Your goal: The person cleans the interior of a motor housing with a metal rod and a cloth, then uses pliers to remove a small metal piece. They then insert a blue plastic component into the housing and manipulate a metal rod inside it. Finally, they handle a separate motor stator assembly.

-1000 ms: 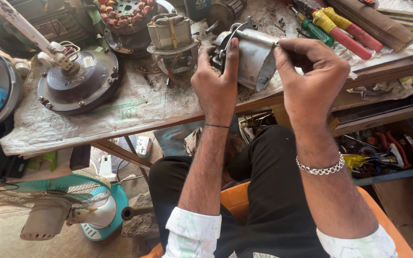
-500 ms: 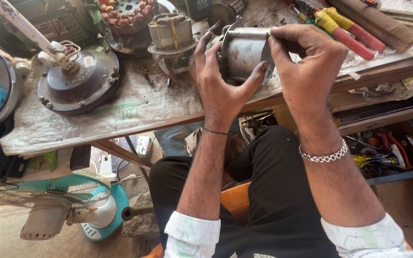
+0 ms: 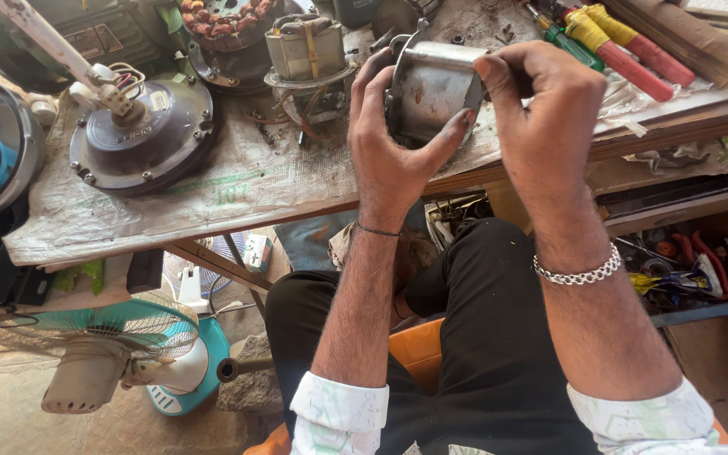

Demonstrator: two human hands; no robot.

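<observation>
Both forearms reach forward and up from rolled pale sleeves. The left hand (image 3: pixel 393 160) is seen from the back, fingers curled upward and thumb stretched to the right in a clasp. The right hand (image 3: pixel 545 118) arches over from the right, fingers bent down and closed. Its wrist wears a silver chain bracelet (image 3: pixel 577 273), the left a thin dark band (image 3: pixel 378 229).

Bare, stained bench cover (image 3: pixel 238 190) lies open between the round dark fan motor housing (image 3: pixel 145 139) and the two hands, wide enough for a hand to pass. Behind it the copper-wound stator (image 3: pixel 305 59) crowds the way. To the right, red and yellow-handled screwdrivers (image 3: pixel 625 50) block the bench's far corner.
</observation>
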